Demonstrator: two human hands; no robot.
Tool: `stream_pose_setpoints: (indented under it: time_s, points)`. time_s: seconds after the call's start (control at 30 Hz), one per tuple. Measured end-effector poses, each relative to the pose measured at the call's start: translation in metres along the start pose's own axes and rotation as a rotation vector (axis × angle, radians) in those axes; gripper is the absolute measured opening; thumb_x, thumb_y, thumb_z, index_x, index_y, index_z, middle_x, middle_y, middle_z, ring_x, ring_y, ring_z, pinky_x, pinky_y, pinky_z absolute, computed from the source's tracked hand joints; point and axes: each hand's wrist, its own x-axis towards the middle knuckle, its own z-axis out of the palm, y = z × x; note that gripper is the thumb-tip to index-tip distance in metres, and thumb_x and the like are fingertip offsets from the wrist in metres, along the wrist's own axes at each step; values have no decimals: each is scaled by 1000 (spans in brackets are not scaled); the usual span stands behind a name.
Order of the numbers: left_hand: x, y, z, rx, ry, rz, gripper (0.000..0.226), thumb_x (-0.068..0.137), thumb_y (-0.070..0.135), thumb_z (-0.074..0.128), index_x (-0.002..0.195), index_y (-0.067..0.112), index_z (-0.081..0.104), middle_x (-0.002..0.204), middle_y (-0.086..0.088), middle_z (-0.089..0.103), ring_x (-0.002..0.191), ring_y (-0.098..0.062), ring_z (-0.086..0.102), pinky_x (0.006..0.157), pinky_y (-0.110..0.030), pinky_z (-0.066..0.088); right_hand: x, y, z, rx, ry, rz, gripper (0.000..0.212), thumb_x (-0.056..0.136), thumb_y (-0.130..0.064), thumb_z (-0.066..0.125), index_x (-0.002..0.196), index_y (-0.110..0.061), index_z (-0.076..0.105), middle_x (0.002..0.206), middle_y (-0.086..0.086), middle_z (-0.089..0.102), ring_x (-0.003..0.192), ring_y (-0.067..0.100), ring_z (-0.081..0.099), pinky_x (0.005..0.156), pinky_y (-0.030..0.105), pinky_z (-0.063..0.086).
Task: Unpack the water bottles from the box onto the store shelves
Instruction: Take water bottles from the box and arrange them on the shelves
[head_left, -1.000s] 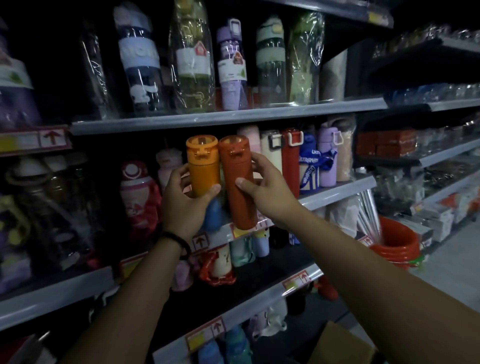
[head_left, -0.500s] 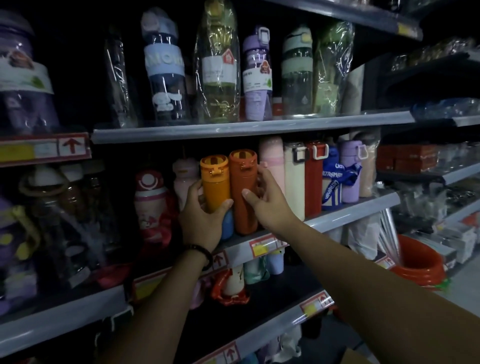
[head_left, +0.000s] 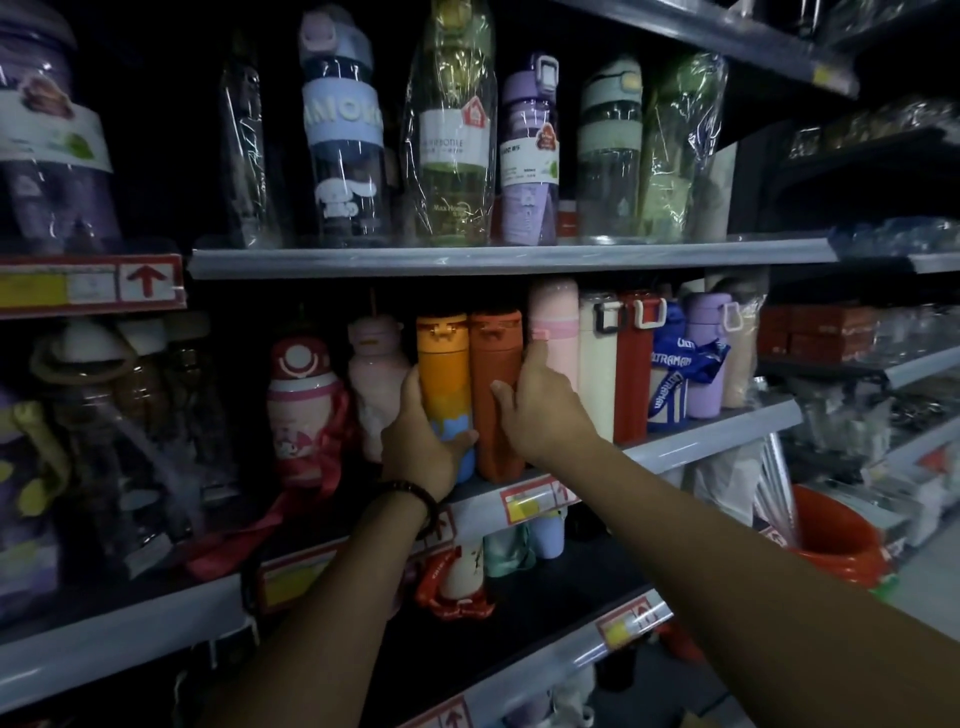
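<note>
Item: orange bottle (head_left: 441, 364), upright, long axis running vertical, sitting at front edge of middle shelf (head_left: 701, 441); left hand (head_left: 421, 447) wrapping its lower body. Item: rust-red bottle (head_left: 496, 374), upright, touching orange one's right side; right hand (head_left: 540, 410) gripping it, fingers curling round; both bottles lying straight ahead of hands, each hand nearest its own; bases seeming to be resting on shelf; judging release coming next.

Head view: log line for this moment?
left hand: grips yellow bottle | right hand: grips orange bottle | both: upright, side by side on shelf | release: not yet
</note>
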Motion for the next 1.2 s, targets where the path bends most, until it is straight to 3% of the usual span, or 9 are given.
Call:
stream_pose_setpoints:
  time_s: [0.13, 0.47, 0.6, 0.7, 0.8, 0.9, 1.07, 1.13, 1.2]
  points:
    - [-2, 3, 2, -53, -2, -20, 105, 75, 12, 92, 159, 29, 32, 139, 3, 62, 115, -10, 59, 102, -32, 50, -8, 2, -8, -146, 91, 12, 40, 102, -39, 60, 130, -13, 49, 111, 19, 67, 101, 42, 65, 79, 43, 51]
    - [-14, 12, 7, 3, 37, -59, 108, 73, 17, 93, 160, 28, 31, 140, -3, 63, 120, -24, 63, 95, -28, 47, -39, 37, -8, 80, 45, 154, 30, 96, -32, 69, 121, -19, 58, 99, 0, 70, 90, 21, 68, 84, 38, 59]
    - [-23, 14, 10, 72, 76, -99, 115, 69, 30, 93, 161, 32, 23, 144, -12, 53, 125, -33, 59, 103, -46, 53, -53, 54, -19, 208, 4, 211, 20, 94, -32, 73, 106, -21, 63, 90, 2, 73, 77, 16, 69, 63, 24, 52]
    - [-46, 34, 16, 152, 203, -125, 96, 73, 28, 88, 152, 20, 35, 142, -19, 45, 128, -41, 45, 105, -50, 47, -63, 67, -29, 361, -45, 283, 22, 89, -32, 81, 100, -18, 68, 85, 6, 76, 75, 19, 72, 58, 18, 51]
    - [-73, 59, 28, 143, 296, 13, 64, 77, 12, 82, 132, 12, 50, 130, -17, 47, 120, -35, 45, 102, -43, 43, -72, 77, -41, 555, -76, 364, 22, 86, -28, 85, 98, -13, 73, 90, 15, 79, 76, 24, 73, 66, 33, 57]
    - [-94, 78, 51, -27, 168, 44, 46, 82, 0, 73, 118, 20, 53, 122, -7, 52, 96, -20, 58, 85, -15, 47, -85, 87, -58, 671, -65, 391, 18, 91, -20, 80, 100, -5, 74, 92, 18, 79, 75, 24, 70, 56, 25, 54]
    - [-134, 96, 106, -226, -216, -91, 35, 89, 6, 70, 108, 28, 53, 103, 3, 62, 88, -13, 66, 81, -35, 57, -117, 125, -93, 688, -71, 408, 18, 92, -12, 75, 102, 3, 73, 87, 21, 77, 77, 26, 70, 70, 37, 57]
    - [-153, 102, 132, -266, -328, -147, 29, 89, 14, 72, 108, 27, 54, 104, 1, 65, 92, -18, 68, 84, -41, 59, -133, 152, -106, 620, -87, 409, 14, 92, -12, 75, 98, 0, 75, 80, 10, 76, 76, 20, 71, 69, 30, 56]
    - [-170, 105, 158, -255, -417, -180, 30, 90, 16, 73, 113, 20, 54, 107, 0, 64, 94, -15, 65, 83, -32, 58, -151, 176, -121, 573, -96, 471, 14, 92, -17, 76, 102, -7, 74, 79, 5, 74, 72, 17, 70, 59, 25, 53]
